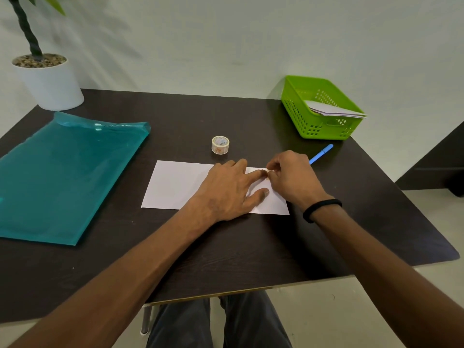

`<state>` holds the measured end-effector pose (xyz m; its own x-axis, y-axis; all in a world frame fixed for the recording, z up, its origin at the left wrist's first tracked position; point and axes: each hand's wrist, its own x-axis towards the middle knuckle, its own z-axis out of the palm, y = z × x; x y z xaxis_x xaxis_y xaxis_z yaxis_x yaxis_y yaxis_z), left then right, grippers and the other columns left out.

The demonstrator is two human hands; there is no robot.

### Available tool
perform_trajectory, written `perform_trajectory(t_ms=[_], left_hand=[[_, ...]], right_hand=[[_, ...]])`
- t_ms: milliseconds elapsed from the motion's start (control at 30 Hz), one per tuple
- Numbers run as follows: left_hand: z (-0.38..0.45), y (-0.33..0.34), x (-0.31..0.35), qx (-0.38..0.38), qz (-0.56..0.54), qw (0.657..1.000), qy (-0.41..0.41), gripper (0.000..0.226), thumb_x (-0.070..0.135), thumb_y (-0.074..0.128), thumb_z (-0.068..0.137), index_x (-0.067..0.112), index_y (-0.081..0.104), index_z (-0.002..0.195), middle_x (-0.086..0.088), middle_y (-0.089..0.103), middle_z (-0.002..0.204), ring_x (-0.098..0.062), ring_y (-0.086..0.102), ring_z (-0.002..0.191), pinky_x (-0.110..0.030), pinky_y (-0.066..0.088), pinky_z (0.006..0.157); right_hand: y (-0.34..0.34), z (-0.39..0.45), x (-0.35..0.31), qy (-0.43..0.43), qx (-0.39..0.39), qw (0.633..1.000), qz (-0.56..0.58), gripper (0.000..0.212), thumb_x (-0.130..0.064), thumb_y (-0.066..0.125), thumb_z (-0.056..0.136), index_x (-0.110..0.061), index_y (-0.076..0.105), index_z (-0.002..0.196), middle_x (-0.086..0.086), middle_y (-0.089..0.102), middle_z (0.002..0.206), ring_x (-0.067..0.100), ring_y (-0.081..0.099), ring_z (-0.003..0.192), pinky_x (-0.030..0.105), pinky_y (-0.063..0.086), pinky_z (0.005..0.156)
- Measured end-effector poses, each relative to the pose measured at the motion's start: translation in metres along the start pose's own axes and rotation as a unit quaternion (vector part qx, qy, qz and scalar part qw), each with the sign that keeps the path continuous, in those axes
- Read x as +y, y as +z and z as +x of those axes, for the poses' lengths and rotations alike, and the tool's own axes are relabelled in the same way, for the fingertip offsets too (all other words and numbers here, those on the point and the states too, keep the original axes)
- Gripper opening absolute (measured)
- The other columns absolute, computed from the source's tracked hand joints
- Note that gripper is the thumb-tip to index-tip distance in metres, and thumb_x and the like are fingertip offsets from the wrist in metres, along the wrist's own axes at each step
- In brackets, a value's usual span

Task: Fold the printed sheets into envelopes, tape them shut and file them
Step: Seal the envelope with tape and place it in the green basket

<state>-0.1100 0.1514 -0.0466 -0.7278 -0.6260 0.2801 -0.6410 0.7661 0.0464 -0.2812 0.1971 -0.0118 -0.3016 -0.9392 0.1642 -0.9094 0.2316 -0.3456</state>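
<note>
1. Fingers of the left hand lay spread, pressing the folded sheet flat on the surface.
2. Beside it, the right hand made a pinching grip at the sheet's far edge; on what, I cannot tell.
3. Beyond the hands stood a tape roll; farther right, a green basket held filed envelopes.

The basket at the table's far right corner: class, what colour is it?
Bright green, seen in the head view: the basket.
</note>
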Motion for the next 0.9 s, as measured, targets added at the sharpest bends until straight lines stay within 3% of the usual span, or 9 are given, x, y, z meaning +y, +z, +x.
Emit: perform_trajectory(t_ms=[133,233,533,667,800,900], left_hand=[[0.000,0.000,0.000,-0.002,0.008,1.000,-0.002,0.059,0.069,0.023,0.101,0.044,0.039,0.152,0.000,0.052,0.107,-0.017,0.055,0.092,-0.032,0.034,0.072],[0.000,0.002,0.000,0.000,0.009,1.000,-0.005,0.058,0.069,0.025,0.101,0.044,0.041,0.151,0.000,0.052,0.106,-0.019,0.056,0.090,-0.033,0.036,0.071],[0.005,0.000,0.003,-0.008,0.013,1.000,-0.022,0.060,0.068,0.025,0.102,0.045,0.034,0.157,-0.002,0.048,0.104,-0.021,0.058,0.087,-0.033,0.036,0.070],[0.004,0.000,0.003,-0.014,0.014,0.999,-0.025,0.061,0.068,0.023,0.102,0.044,0.031,0.158,-0.001,0.045,0.103,-0.016,0.048,0.082,-0.033,0.033,0.071],[0.004,-0.001,0.004,-0.021,0.019,0.999,-0.026,0.063,0.068,0.023,0.102,0.043,0.031,0.159,-0.005,0.053,0.113,-0.014,0.042,0.083,-0.032,0.032,0.072],[0.006,-0.003,0.005,-0.031,0.025,0.999,-0.030,0.066,0.069,0.023,0.101,0.040,0.031,0.160,-0.006,0.054,0.117,-0.020,0.057,0.091,-0.033,0.035,0.074]], right_hand=[[0.001,0.001,0.008,-0.003,0.007,1.000,-0.019,0.020,-0.021,0.076,0.095,-0.015,0.079,0.113,0.009,0.065,0.118,0.020,0.063,0.096,0.035,0.057,0.089],[-0.002,-0.001,0.019,0.002,-0.008,1.000,0.016,0.019,-0.021,0.074,0.097,-0.017,0.081,0.114,0.005,0.075,0.113,0.019,0.068,0.097,0.041,0.060,0.092],[0.003,-0.004,0.032,0.028,0.016,0.995,0.095,0.020,-0.025,0.072,0.098,-0.024,0.080,0.116,-0.008,0.073,0.091,0.009,0.063,0.082,0.035,0.059,0.088],[0.006,-0.010,0.035,-0.004,0.024,0.994,0.110,0.024,-0.024,0.070,0.100,-0.027,0.078,0.122,-0.013,0.069,0.104,0.006,0.058,0.083,0.035,0.057,0.088],[0.013,-0.014,0.037,-0.020,0.041,0.995,0.091,0.026,-0.018,0.061,0.104,-0.025,0.077,0.123,-0.001,0.068,0.107,0.005,0.050,0.071,0.029,0.049,0.077],[0.018,-0.019,0.034,-0.024,0.066,0.995,0.076,0.029,-0.015,0.054,0.106,-0.021,0.075,0.125,0.003,0.058,0.112,0.012,0.057,0.091,0.025,0.043,0.084]])
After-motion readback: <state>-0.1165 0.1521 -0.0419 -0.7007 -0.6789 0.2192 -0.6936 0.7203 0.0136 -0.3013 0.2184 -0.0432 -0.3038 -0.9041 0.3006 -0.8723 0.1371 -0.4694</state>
